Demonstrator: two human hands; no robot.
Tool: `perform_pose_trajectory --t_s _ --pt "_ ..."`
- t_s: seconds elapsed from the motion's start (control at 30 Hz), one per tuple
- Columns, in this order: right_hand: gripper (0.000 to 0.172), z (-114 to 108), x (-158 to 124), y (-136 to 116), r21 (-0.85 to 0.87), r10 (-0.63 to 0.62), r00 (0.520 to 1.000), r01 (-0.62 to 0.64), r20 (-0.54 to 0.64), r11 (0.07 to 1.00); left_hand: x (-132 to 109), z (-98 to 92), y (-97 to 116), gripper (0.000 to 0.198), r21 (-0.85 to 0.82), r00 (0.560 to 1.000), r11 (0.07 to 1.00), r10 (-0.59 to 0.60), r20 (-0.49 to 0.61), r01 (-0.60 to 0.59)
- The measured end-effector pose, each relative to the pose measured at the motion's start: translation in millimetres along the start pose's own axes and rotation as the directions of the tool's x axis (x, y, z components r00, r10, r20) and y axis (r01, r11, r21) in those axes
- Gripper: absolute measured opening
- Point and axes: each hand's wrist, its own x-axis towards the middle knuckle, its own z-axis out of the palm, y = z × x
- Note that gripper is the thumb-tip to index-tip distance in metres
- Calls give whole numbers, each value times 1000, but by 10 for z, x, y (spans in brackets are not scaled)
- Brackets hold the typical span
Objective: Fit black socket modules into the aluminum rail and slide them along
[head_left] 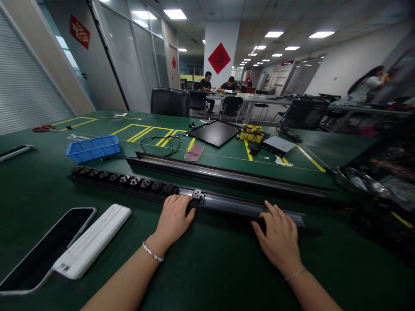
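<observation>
A long black power strip (pixel 223 204) lies across the table in front of me. Its left half holds a row of several sockets (pixel 124 178); the right half is a bare metal channel with one loose-looking socket module (pixel 197 195) standing in it. My left hand (pixel 174 219) is closed over the strip's near edge, fingertips right beside that module; whether they touch it I cannot tell. Farther right, my right hand (pixel 281 237) grips the near edge of the same strip, thumb in front and fingers over the top. Behind it runs a second long black channel (pixel 223 172), parallel.
On the left are a phone (pixel 48 246), a white power bank-like slab (pixel 94 242), a blue bin (pixel 93 147) and red scissors (pixel 44 128). Farther back lie a black panel (pixel 214 132), a yellow item with cables (pixel 252 133) and a grey box (pixel 279 145). People sit beyond.
</observation>
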Motion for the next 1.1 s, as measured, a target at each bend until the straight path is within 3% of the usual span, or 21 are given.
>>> perform_pose_trajectory --t_s 0.3,0.47,0.7,1.1 --pt "35 40 -77 -179 -60 96 995 -97 -24 993 -36 74 -37 29 -64 999 997 36 -24 -37" --pt "30 -15 -58 -168 -14 77 997 -77 -17 997 -41 96 -34 35 -123 1000 992 6 -17 -8" --pt "30 -52 -3 -218 60 -64 998 63 15 996 -43 54 -70 33 -136 1000 991 9 26 -5" --pt "24 -30 -9 -197 166 -36 999 33 15 986 2 -30 -133 27 -157 992 987 46 114 -27"
